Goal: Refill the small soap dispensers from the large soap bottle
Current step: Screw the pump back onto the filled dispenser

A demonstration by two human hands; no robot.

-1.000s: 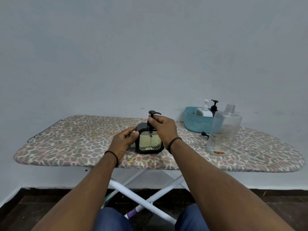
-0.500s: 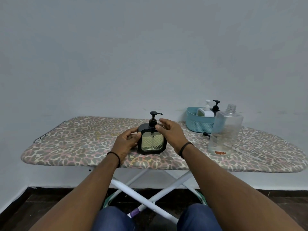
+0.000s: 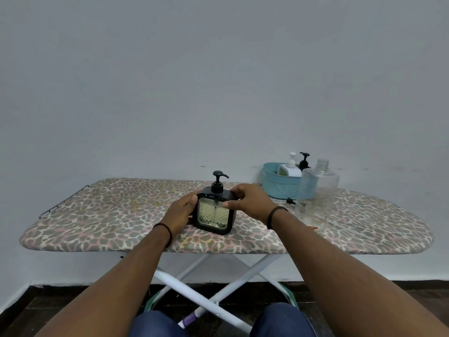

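Head view shows my left hand (image 3: 181,210) and right hand (image 3: 251,201) gripping the square black dispenser (image 3: 215,212) from both sides, fingers curled round its edges — it stands upright on the ironing board (image 3: 109,215), pump screwed on, pale soap behind its patterned window. I judge this one filled and capped. The large clear bottle (image 3: 315,193) stands uncapped to the right, nearly drained, so little is left to pour. Two more dispensers — white (image 3: 290,167) and black (image 3: 303,161) — wait in the blue basket (image 3: 279,188) behind it; whether they need filling I cannot tell. The bottle stands in front of the basket, partly blocking my reach.
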